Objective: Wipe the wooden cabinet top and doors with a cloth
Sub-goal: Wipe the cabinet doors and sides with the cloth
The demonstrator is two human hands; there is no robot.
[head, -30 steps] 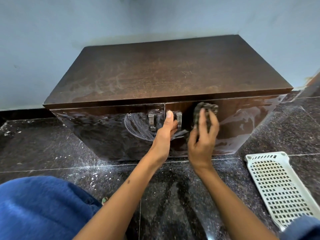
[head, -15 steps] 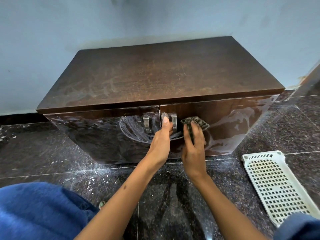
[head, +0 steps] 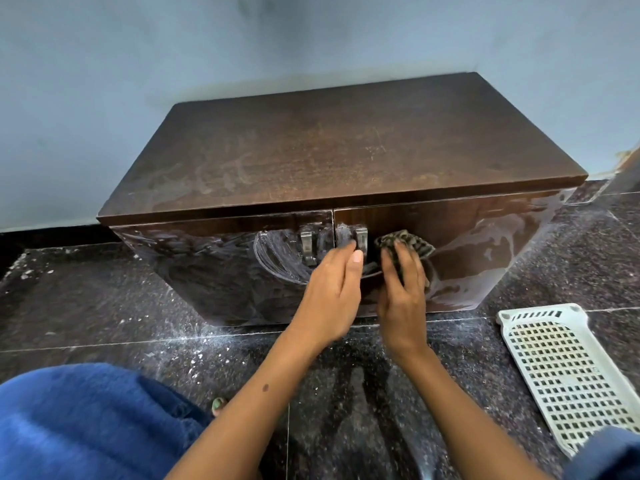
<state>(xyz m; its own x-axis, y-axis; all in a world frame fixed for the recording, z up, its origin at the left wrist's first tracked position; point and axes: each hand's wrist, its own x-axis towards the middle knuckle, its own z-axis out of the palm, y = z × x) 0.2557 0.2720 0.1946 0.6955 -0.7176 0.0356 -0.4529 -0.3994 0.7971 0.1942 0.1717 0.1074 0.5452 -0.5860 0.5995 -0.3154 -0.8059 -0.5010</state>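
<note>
**Wiping the right door beside its handle**

At the far left a fold of thick blue fabric [head: 79, 420] lies over the person's knee, above the dark speckled stone floor [head: 86, 306]. The low dark brown wooden cabinet [head: 346, 150] stands on this floor against the pale blue wall [head: 173, 46]. Its top shows pale dusty smears, mostly on the left part, so I judge that it needs more wiping.

The glossy left door [head: 221, 268] carries curved wet streaks near its small metal handle [head: 307, 244]. The left hand [head: 332, 292] rests at the seam between the doors, with fingers close together and the tips touching the metal handle of the right door [head: 360, 239]. Whether it grips the handle or only steadies the door, I cannot tell.

Just beside it, the right hand [head: 401, 303] presses the crumpled dark patterned cloth [head: 405, 242] flat on the right door [head: 485, 251], with fingers spread over it. The cloth lies just right of the handle.

To do this step well, the left hand should keep the door shut while the right hand pushes with even pressure in overlapping strokes toward the right edge, where pale smears remain. The cloth should also go around the handle base, a place where dirt probably collects.

On the floor at the right lies a white perforated plastic tray [head: 561, 372], well apart from the work.
</note>
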